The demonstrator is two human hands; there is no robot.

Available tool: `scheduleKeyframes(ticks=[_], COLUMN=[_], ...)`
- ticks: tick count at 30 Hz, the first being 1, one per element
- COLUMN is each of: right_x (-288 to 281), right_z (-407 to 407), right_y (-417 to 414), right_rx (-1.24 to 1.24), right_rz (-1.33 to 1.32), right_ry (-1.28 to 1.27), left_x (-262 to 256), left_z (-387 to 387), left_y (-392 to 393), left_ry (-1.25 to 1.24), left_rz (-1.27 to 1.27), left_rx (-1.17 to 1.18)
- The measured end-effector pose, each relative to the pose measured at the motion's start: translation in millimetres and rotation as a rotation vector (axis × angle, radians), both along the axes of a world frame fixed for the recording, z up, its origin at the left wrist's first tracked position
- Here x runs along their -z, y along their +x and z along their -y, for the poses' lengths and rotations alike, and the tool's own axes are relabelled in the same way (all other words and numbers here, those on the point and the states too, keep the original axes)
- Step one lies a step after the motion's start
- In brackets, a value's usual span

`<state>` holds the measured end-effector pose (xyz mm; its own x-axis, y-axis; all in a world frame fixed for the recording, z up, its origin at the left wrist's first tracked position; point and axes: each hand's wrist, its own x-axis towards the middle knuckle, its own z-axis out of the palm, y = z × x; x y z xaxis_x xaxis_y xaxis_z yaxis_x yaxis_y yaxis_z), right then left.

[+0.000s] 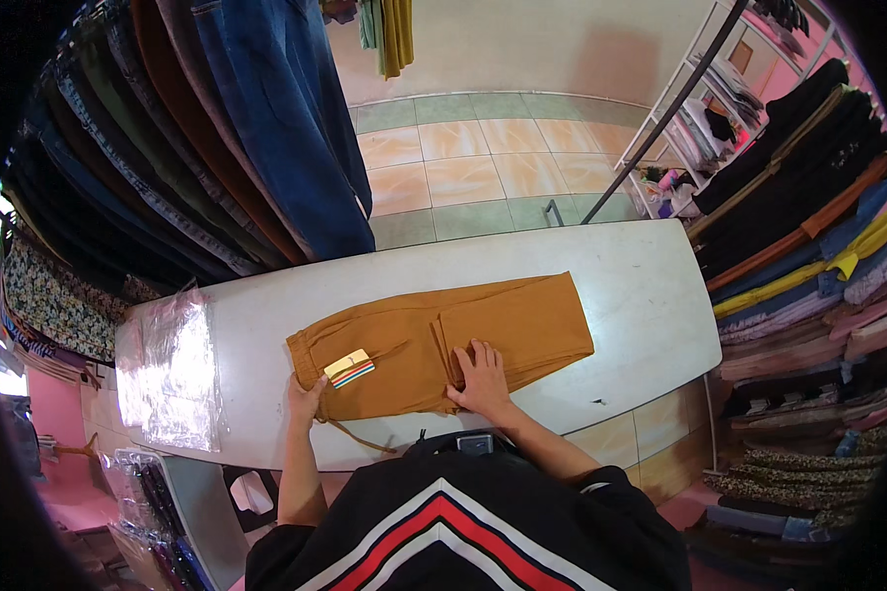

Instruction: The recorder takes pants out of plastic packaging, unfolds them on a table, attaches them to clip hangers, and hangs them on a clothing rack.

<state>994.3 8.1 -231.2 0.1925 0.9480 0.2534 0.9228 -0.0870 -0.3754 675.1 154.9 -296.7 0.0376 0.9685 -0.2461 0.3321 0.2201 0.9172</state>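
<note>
Mustard-brown trousers (pixel 399 318) lie folded on the white table (pixel 643 273), with the gathered elastic waistband at the left and the folded legs stretching right. A cardboard hang tag (pixel 349 368) with coloured stripes rests on them near the waistband, and a drawstring hangs from the lower left corner onto the table. My left hand (pixel 305 399) is at the waistband's lower corner, thumb on top beside the tag; its other fingers are mostly hidden. My right hand (pixel 483 380) lies spread on the fabric by a folded edge near the middle.
Clear plastic bags (pixel 181 369) lie at the table's left end. Jeans and other trousers (pixel 266 118) hang close behind on the left. More garments (pixel 798 192) hang or lie stacked at the right, beside a metal rail (pixel 665 111). Packaged items (pixel 148 495) stand below left.
</note>
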Motion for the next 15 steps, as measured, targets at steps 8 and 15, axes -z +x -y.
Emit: scheduleKeyframes(ticks=[8, 15], right_x=[-1, -62], right_z=[10, 154], right_y=[142, 377], right_rx=[0.526, 1.165], right_rz=[-0.414, 0.137], right_ry=[0.225, 0.380], left_x=[-10, -15], left_z=[1, -1], left_y=[-2, 4], left_ry=[0.009, -0.008], left_rz=[0.078, 0.089], left_rx=[0.057, 0.056])
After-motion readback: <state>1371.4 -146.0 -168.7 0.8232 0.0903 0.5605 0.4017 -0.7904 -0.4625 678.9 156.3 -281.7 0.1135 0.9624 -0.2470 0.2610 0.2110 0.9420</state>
